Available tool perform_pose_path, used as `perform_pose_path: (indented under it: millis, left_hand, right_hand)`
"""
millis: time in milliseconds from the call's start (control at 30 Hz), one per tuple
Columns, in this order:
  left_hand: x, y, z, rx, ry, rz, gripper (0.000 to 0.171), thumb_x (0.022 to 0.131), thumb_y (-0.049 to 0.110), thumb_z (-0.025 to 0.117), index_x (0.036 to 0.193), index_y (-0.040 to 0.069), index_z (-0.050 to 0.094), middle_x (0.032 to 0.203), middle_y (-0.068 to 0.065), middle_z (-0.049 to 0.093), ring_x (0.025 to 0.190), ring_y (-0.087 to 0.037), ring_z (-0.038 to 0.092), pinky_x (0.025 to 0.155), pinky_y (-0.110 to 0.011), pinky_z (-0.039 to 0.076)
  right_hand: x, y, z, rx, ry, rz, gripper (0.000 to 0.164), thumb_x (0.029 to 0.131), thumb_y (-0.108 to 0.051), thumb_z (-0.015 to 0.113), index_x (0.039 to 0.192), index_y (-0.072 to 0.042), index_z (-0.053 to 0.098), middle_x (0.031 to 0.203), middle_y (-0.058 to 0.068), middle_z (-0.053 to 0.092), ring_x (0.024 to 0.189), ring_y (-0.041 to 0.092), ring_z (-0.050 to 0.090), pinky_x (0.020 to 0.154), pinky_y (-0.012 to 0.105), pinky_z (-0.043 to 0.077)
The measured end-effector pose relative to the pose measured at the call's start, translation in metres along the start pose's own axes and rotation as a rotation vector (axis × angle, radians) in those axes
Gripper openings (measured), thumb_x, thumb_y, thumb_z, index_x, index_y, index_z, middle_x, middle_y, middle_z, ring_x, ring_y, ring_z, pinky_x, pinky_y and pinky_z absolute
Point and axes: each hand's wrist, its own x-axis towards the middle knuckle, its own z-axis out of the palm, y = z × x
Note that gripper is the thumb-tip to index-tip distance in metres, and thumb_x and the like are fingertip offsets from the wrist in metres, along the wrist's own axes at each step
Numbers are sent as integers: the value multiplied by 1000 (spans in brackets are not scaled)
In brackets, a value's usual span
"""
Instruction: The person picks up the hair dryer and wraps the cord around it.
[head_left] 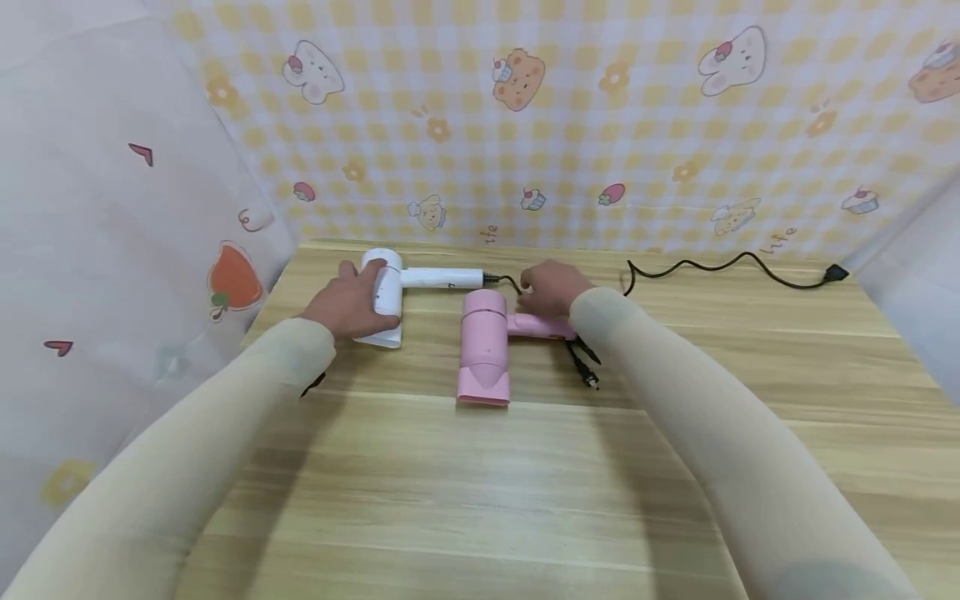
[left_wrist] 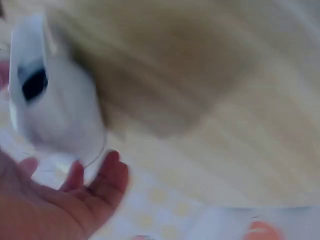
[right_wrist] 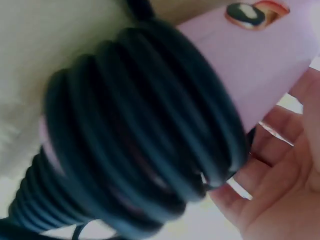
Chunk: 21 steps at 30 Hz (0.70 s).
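Observation:
A white hair dryer (head_left: pixel 387 287) lies at the back left of the table, its handle pointing right. My left hand (head_left: pixel 351 302) grips its barrel, thumb near the nozzle and fingers at the back end. In the left wrist view, the dryer's nozzle (left_wrist: pixel 30 55) shows a dark opening beside my curled fingers (left_wrist: pixel 112 175). My right hand (head_left: pixel 553 289) has curled fingers on the black cord (head_left: pixel 508 279) leaving the white handle. Just in front lies a pink hair dryer (head_left: pixel 483 342). Black cord coils (right_wrist: pixel 135 125) wrap its handle, close before my right palm.
The white dryer's cord runs on to the right, ending in a black plug (head_left: pixel 836 272). Another plug (head_left: pixel 590 379) lies beside the pink handle. A small dark piece (head_left: pixel 313 384) shows by the left sleeve. Behind the wooden table (head_left: pixel 480 500) hangs a checked cloth (head_left: pixel 570 125).

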Motion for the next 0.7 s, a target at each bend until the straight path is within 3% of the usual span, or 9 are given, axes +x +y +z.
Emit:
perform_pose_path:
  millis: [133,200,300,367,433,567,700]
  left_hand:
    - [12,18,-2,29,30,-40,92,72,62,61,143,16,25,119,-25,32,101,-41,36,67,-51,42]
    - [23,24,-1,-1,22,-53,89,74,60,60,144,19,26,132,-28,21,112,-46,29,72,-55,42]
    - [37,30,1,-33,-71,-72,85,77,52,62,146,22,22,144,-28,-2,120,-52,21,78,-59,41]
    - [43,33,2,-54,-109,-95,79,79,44,62,145,21,26,144,-28,-8,117,-54,25,79,-57,41]
    - [46,36,2,-54,-122,-112,72,79,35,62,143,18,33,143,-29,-4,110,-53,33,78,-54,42]
    - [46,36,5,-78,-82,-128,60,78,29,61,134,16,44,140,-29,4,99,-48,41,74,-49,44]
    - [33,29,4,-139,15,-118,55,78,31,63,128,19,45,145,-26,-5,102,-50,39,70,-51,44]
  right_hand:
    - [-3,5,4,-27,-37,15,16,88,-21,54,94,-10,63,95,7,62,85,23,55,76,38,43]
    - [-2,8,5,-27,-46,24,13,87,-17,54,93,-10,63,93,6,62,82,22,54,73,37,43]
    - [1,11,7,-19,-40,33,17,86,-12,52,98,-10,64,97,7,62,84,22,54,75,37,44]
    - [4,14,8,-11,-22,32,22,86,-11,50,102,-9,65,101,8,62,88,23,55,78,37,44]
    - [4,18,8,-9,5,33,23,86,-12,49,103,-9,65,101,9,63,88,24,56,78,38,45]
    - [-5,30,0,35,138,29,22,88,-16,51,103,-8,66,100,10,65,88,25,59,77,40,47]
    - [-30,38,-20,171,294,-13,18,92,-19,54,98,-7,66,89,8,65,78,23,59,73,38,47]
